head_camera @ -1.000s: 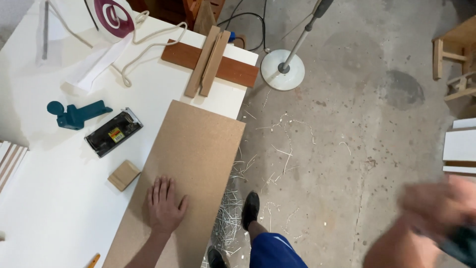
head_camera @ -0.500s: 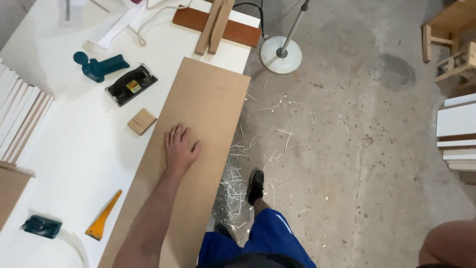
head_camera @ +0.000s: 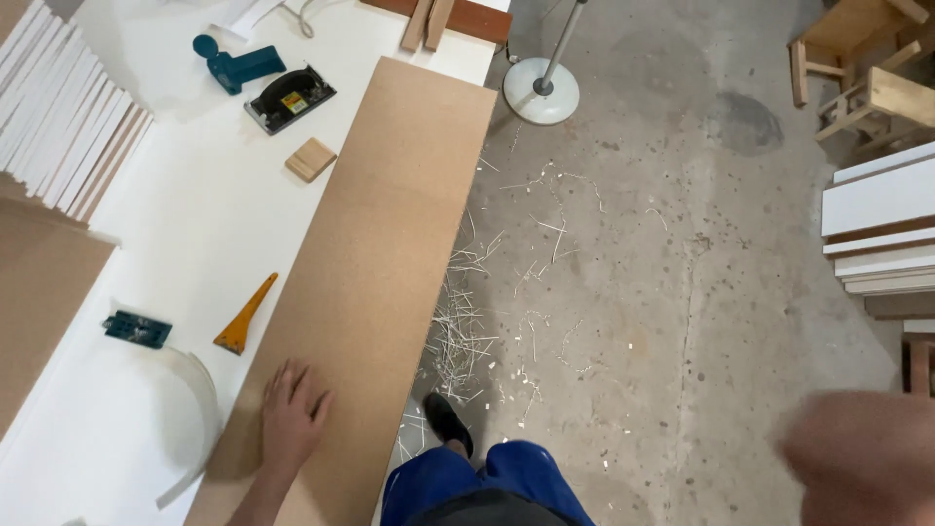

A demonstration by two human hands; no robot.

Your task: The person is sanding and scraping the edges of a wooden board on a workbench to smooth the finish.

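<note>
Scraper (head_camera: pixel 244 316) lies left of the board (head_camera: pixel 380 244) (both on the table (head_camera: pixel 195 214)).

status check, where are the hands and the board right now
Left hand flat on long brown board, grip open. Right hand blurred, off over floor. Board lies along white table edge; orange scraper beside it.

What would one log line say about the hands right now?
left hand: flat on brown board | right hand: blurred, off the table | nearby: yellow scraper, wood block
</note>
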